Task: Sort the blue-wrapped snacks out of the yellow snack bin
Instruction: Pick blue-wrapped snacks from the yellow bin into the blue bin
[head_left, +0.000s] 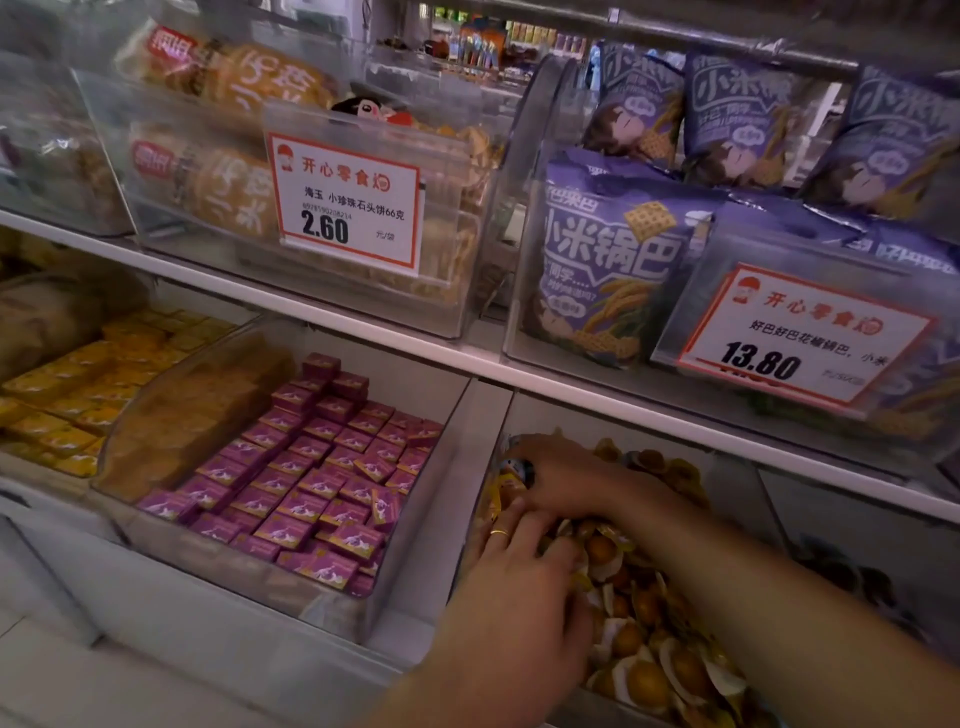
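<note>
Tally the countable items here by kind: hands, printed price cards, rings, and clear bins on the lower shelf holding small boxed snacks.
Hands: 2, the left hand and the right hand, both in the yellow snack bin
Price cards: 2, the 2.60 card and the 13.80 card
Rings: 1, a gold ring on the left hand
Boxed-snack bins: 2, the purple boxes and the yellow boxes
Total: 7

Shop shelving here, white shelf boards running across in two tiers, each packed with clear plastic bins. Upper tier has price cards clipped to the bin fronts, one reads 2.60, the other 13.80. Through the gap at the top edge you can see another aisle, pretty blurry. Lighting's dim and flat.
</note>
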